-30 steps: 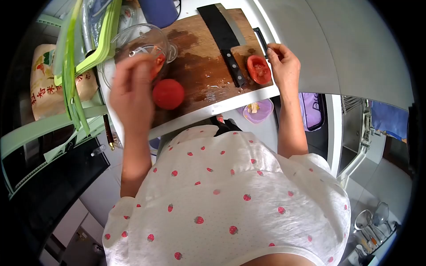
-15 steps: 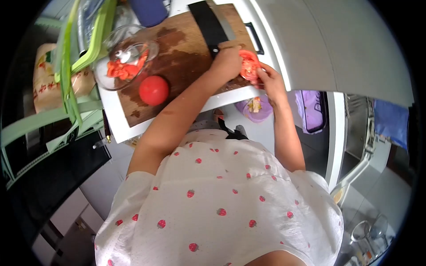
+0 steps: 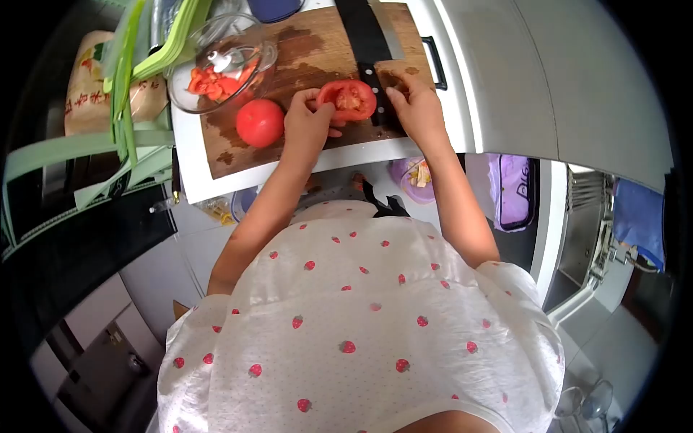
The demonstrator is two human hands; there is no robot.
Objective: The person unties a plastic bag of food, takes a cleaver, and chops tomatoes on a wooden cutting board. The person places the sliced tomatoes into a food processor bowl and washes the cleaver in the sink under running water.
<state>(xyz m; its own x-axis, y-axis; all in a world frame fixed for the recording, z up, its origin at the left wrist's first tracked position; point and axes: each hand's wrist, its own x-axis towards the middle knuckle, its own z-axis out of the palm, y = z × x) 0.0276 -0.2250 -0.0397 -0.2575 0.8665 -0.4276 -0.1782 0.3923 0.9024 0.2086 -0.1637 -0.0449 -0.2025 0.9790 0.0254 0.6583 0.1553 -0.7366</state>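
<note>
My left hand grips a cut tomato half over the wooden cutting board, its cut face turned up. My right hand is just right of the knife's riveted handle, thumb and fingers apart, with nothing visible between them. The knife lies on the board, its dark blade pointing away from me. A whole tomato rests left of my left hand. Behind it stands a clear bowl with chopped tomato pieces and a white knob-like part.
A green rack and a printed bag stand at the left. A dark blue container is behind the board. Below the counter is a purple bin with scraps. A black handle sits at the right.
The tomato half has moved left, from between both hands to my left hand alone. My right hand has let go of it and shifted left toward the knife handle.
</note>
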